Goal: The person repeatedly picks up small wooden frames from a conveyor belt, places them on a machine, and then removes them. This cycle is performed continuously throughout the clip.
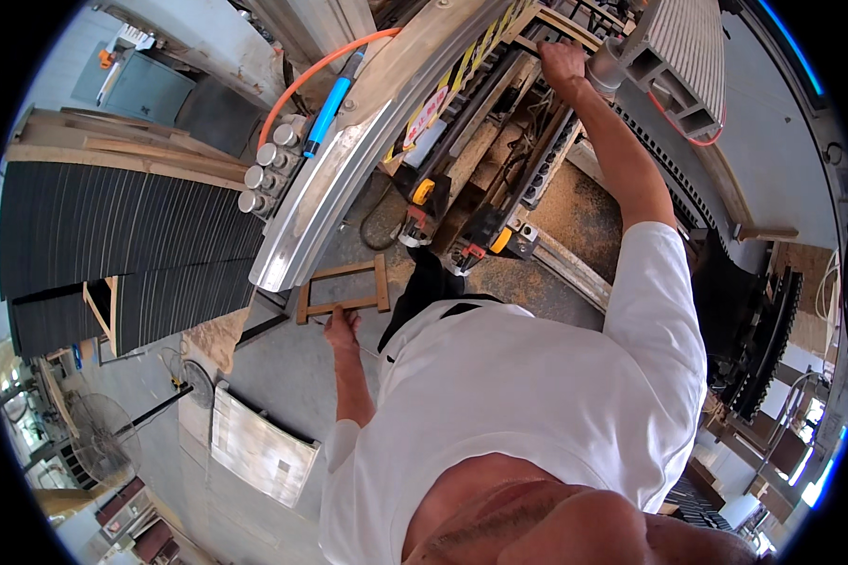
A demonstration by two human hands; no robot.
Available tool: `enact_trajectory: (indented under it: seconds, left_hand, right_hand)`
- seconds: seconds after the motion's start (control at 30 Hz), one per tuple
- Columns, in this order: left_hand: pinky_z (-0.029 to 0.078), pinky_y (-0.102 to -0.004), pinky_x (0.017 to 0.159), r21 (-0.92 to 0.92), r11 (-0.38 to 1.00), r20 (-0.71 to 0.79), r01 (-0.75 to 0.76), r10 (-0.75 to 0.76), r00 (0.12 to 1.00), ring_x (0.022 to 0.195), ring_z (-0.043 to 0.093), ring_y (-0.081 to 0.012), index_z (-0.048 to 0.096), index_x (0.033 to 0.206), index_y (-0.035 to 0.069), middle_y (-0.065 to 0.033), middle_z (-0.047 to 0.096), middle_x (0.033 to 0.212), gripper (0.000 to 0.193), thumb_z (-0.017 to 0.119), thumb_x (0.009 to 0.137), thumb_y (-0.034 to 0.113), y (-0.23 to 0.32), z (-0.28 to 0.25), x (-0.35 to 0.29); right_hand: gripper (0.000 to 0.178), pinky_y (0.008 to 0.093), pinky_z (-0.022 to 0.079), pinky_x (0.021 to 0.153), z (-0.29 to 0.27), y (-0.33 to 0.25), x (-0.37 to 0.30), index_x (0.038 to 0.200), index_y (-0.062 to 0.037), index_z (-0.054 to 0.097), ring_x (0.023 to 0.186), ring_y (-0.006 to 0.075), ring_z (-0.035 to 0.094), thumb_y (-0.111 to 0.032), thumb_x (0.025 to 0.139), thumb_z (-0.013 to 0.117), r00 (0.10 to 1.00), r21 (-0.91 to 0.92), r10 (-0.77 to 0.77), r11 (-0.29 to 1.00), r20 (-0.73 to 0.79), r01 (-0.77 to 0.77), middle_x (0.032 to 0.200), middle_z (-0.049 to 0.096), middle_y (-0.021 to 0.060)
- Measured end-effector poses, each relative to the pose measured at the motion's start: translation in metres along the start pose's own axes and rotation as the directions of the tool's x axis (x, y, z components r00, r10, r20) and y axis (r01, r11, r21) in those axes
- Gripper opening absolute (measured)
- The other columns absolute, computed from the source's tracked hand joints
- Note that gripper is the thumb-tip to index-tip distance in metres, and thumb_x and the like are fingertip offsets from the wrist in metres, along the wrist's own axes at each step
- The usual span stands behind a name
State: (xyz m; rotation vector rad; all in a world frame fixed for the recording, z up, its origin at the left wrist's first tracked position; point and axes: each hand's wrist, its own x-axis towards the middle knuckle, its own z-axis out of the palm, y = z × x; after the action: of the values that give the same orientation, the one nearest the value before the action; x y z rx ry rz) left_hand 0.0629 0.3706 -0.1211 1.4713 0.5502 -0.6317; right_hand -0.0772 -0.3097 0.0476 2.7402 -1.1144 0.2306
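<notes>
Low on my left, my left hand (342, 328) grips one edge of a small rectangular wooden frame (381, 282) with open middles, held beside my leg. My right arm reaches far forward over a machine (499, 132) with long parallel rails. At the far end, my right hand (562, 64) is closed at a light wooden piece (571, 28), next to a grey metal cylinder (606, 68). Its fingertips are hidden, so what they hold is unclear. Yellow-and-black striped tape (462, 75) runs along the machine's side.
A metal beam (301, 221) carries a blue marker (334, 105), with round metal knobs (269, 155) alongside. Stacked dark panels (132, 245) stand at left. Sawdust (575, 217) lies below the rails. A fan (104, 435) and a pale flat panel (262, 444) are behind me on the left.
</notes>
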Motion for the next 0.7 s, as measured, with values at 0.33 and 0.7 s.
enact_trajectory:
  seconds: [0.33,0.7]
  left_hand:
    - [0.049,-0.0248,0.049,0.035,0.999,-0.077,-0.034,0.036,0.996,0.061,0.061,-0.0158,0.059,0.099,-0.001,-0.0082,0.063,0.078,0.023,0.059,0.093,0.021,0.002,-0.032,-0.007]
    - [0.058,-0.0364,0.072,-0.052,0.983,-0.271,-0.177,0.157,0.950,0.092,0.066,-0.0298,0.046,0.124,-0.004,-0.0185,0.062,0.110,0.038,0.053,0.096,0.021,0.028,-0.148,-0.005]
  right_hand:
    - [0.016,0.0515,0.046,0.077,-0.006,0.001,-0.001,0.094,-0.0121,0.066,0.089,0.0347,0.063,-0.009,0.082,0.055,0.998,-0.162,-0.026,0.987,-0.062,0.015,0.080,0.069,0.0125]
    - [0.026,0.0435,0.054,0.069,-0.074,-0.096,-0.084,0.108,-0.0103,0.068,0.079,0.0294,0.067,-0.021,0.084,0.063,0.981,0.150,0.055,0.988,-0.184,-0.027,0.089,0.069,0.0144]
